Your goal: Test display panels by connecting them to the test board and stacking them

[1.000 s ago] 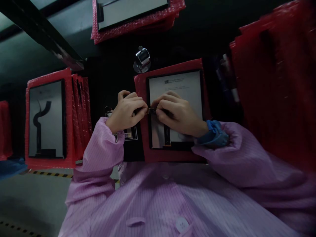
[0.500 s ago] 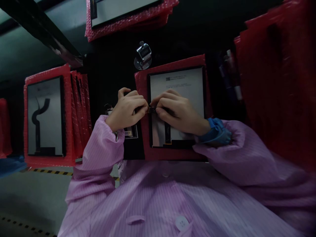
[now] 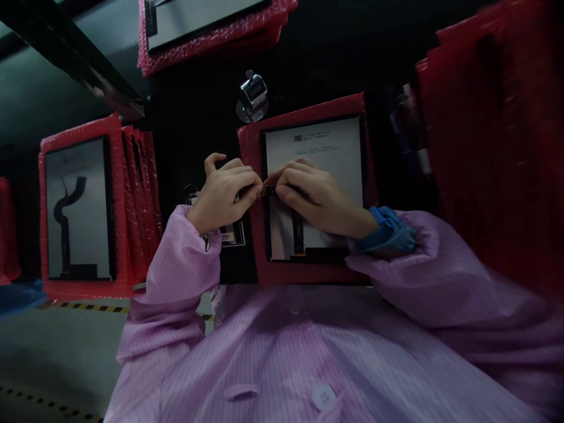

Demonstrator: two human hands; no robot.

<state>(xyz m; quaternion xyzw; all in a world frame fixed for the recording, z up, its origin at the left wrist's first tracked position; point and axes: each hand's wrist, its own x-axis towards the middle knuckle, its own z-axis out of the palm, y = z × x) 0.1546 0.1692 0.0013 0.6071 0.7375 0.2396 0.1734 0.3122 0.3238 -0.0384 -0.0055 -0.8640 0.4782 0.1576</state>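
Note:
A display panel (image 3: pixel 339 167), pale with a dark border, lies on a red bubble-wrap sheet (image 3: pixel 282 274). From its lower edge a black flex cable (image 3: pixel 298 232) runs up beneath my right hand (image 3: pixel 315 197). That hand is closed, pinching the cable's upper end. Thumb and fingers of my left hand (image 3: pixel 231 194) are pinched at the small connector (image 3: pixel 268 191) between the two hands; the fingertips partly cover it. Whether its two sides are joined cannot be made out. Below my left hand, a small circuit board (image 3: pixel 231 235) with a label is partly hidden by the wrist.
Behind the panel stands a chrome tally counter (image 3: pixel 254 93). At left, another panel (image 3: pixel 90 205) with a curved cable rests on stacked red bubble wrap (image 3: pixel 138 205). More panels on pink wrap (image 3: pixel 220 44) lie at the back. Pens (image 3: pixel 412 129) and red sheets (image 3: pixel 493 147) are at right.
Both hands stay together at the connector, with small shifts of the fingers. The whole view has moved slightly, so the things on the table appear a little further left.

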